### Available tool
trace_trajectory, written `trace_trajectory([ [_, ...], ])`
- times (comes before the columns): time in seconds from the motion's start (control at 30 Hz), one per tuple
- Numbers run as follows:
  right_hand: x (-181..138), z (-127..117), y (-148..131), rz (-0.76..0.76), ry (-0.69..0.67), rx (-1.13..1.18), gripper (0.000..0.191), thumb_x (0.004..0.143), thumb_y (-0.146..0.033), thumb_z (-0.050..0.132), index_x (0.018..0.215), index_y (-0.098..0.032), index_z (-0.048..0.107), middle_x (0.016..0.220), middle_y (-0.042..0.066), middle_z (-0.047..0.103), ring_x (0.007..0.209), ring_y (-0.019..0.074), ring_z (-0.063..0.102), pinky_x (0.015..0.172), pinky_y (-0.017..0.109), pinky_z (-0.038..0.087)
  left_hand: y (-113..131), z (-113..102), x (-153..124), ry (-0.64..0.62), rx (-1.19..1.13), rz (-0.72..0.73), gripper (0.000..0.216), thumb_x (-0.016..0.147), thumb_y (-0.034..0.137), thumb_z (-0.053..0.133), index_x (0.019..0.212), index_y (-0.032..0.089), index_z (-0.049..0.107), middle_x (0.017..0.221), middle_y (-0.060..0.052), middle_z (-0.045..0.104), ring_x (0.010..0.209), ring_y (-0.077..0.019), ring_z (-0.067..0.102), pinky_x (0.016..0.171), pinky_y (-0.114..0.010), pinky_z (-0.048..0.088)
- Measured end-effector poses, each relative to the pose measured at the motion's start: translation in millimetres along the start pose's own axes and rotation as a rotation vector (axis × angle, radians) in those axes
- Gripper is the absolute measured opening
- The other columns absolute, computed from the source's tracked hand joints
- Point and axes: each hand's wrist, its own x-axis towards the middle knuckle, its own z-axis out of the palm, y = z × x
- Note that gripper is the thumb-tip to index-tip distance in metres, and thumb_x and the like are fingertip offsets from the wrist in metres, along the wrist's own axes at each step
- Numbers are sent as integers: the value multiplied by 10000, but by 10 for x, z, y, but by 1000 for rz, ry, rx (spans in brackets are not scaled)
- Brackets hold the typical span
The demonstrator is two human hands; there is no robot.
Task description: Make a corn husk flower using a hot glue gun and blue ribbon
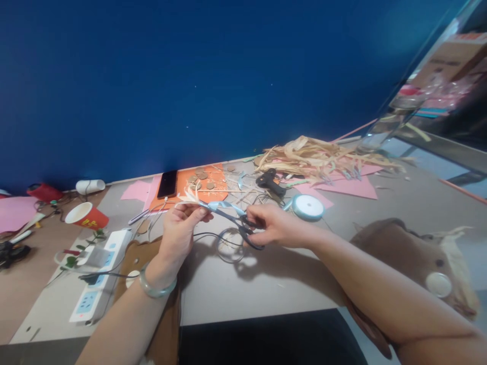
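Note:
My left hand (180, 225) pinches a small bundle of pale dried husk strips (192, 195) whose tips fan out above the fingers. A light blue ribbon (225, 205) runs from the bundle towards my right hand (276, 225). That hand has its fingers through the black handles of a pair of scissors (247, 232). The blades point left and reach the ribbon beside my left fingertips; whether they touch it I cannot tell. Right of the scissors lies a spool of light blue ribbon (309, 208). A clear tape roll (230, 246) rests below the blades.
Behind are a black glue gun (271, 181), a phone (167, 184), orange paper (184, 177) and a husk pile (304, 157). A power strip (101, 276) and red paper cup (87, 216) stand left. Brown fabric pieces (399, 258) lie right. A blue wall (209, 91) rises behind.

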Motion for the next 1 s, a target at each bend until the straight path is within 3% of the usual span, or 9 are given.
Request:
trace_trajectory([
  [0.73,7,13,22,-12,27,-44,328,689,-304,672,650,-204,362,591,-68,391,564,91,336,518,234,228,15,4,-1,32,-37,-54,227,596,219,824,721,142,651,614,-11,694,540,-122,653,576,-235,523],
  [1.0,4,30,33,-116,82,-131,320,672,-306,663,661,-204,359,633,-60,394,584,93,323,539,229,215,0,-23,2,9,-41,-43,238,608,239,822,735,155,639,617,-3,697,534,-117,645,582,-237,527],
])
